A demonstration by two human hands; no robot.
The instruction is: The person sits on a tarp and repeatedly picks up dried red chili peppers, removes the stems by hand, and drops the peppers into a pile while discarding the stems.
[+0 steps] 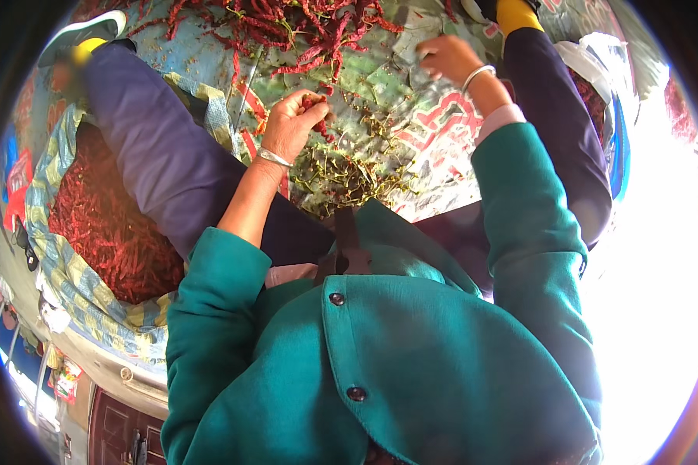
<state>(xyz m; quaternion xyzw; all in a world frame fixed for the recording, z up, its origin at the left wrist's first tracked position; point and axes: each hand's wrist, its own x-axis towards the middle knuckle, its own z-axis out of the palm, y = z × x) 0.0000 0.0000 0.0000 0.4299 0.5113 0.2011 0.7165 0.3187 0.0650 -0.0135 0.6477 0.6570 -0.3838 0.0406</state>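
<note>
My left hand [288,128], with a silver bangle at the wrist, is closed around a few dried red chili peppers [316,116]. Off to the right my right hand [451,60] is raised over the ground sheet, apart from the left one. Its fingers are bent and smeared by motion, so whether anything is between them cannot be made out. Beyond both hands lies a loose heap of dried red chili peppers [318,35]. Below the left hand, between my legs, green-brown chili stems [353,174] are scattered in a small pile.
A patterned sheet [450,174] with red print covers the ground. To my left stands a checked woven sack [43,209] full of red chilies [108,232]. A white plastic bag [597,58] with more chilies is beyond my right leg. Strong sunlight washes out the right side.
</note>
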